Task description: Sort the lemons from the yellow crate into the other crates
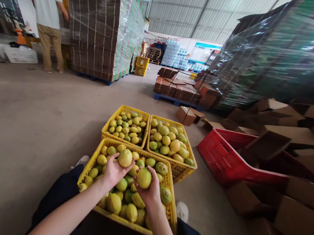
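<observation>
Both hands are above a yellow crate filled with yellow-green lemons, which stands between my legs. My left hand is closed around a round, yellowish lemon near the crate's far side. In my right hand is a greener lemon, gripped between thumb and fingers. The two held fruits are apart, a short way from each other. Some of the lemons in the crate are hidden under my hands and forearms.
Two more yellow crates of lemons, a left one and a right one, stand beyond mine. A red crate and loose cardboard boxes lie to the right. Wrapped pallet stacks rise behind. A person stands far left.
</observation>
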### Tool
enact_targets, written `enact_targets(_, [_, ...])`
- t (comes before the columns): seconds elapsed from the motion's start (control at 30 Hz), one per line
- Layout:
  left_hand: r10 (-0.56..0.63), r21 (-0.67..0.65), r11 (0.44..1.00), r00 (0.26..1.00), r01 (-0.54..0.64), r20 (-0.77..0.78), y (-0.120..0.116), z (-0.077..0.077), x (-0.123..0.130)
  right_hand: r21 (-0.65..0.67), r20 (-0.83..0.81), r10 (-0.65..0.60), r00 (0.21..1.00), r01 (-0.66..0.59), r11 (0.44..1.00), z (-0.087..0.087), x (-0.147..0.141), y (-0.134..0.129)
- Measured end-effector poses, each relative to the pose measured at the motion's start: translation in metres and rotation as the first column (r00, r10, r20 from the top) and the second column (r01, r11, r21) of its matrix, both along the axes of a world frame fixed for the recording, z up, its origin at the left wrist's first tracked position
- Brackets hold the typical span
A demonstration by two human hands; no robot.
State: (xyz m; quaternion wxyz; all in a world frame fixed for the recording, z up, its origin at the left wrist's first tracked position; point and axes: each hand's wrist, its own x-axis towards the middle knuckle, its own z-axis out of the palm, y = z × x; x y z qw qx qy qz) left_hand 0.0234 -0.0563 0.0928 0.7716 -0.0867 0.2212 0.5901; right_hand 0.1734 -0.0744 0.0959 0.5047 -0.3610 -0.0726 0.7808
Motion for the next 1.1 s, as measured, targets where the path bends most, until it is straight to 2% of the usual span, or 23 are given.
enact_targets(0.1, [-0.039,0.022,0.999,0.999,0.039,0.014,0.002,0.001,0.000,-0.029,0.035,0.010,0.999,-0.009,1.000,0.005,-0.001,-0.002])
enact_targets(0.2, [-0.098,0.049,0.994,0.995,0.098,-0.006,0.003,0.001,-0.001,0.033,0.019,0.005,1.000,-0.006,0.999,0.007,-0.001,-0.003])
enact_targets(0.3, [-0.127,0.067,0.989,0.990,0.132,-0.067,0.003,0.004,-0.003,0.103,-0.018,-0.004,1.000,0.006,0.995,0.005,0.001,-0.001])
enact_targets(0.47, [-0.158,0.078,0.982,0.972,0.174,-0.172,0.001,0.011,-0.006,0.113,-0.056,0.009,0.998,-0.003,0.994,-0.002,0.008,0.006])
enact_targets(0.67, [-0.146,0.055,0.984,0.952,0.167,-0.270,0.002,0.009,-0.006,0.161,-0.041,0.020,0.999,-0.014,0.987,-0.005,0.012,0.008])
enact_targets(0.83, [-0.146,0.053,0.986,0.968,0.160,-0.204,0.007,0.011,-0.010,0.172,-0.013,-0.057,0.998,0.059,0.983,-0.003,0.008,0.008])
enact_targets(0.93, [-0.130,0.035,0.989,0.962,0.143,-0.240,0.008,0.012,-0.009,0.223,0.002,-0.106,0.994,0.103,0.969,-0.004,0.003,0.007])
enact_targets(1.0, [-0.099,0.067,0.990,0.956,0.122,-0.277,0.008,0.011,-0.008,0.242,0.007,-0.123,0.992,0.118,0.963,-0.007,0.002,0.007])
enact_targets(1.1, [-0.052,0.157,0.982,0.946,0.107,-0.320,0.006,0.008,-0.007,0.213,0.051,-0.071,0.996,0.059,0.975,-0.012,0.002,0.008])
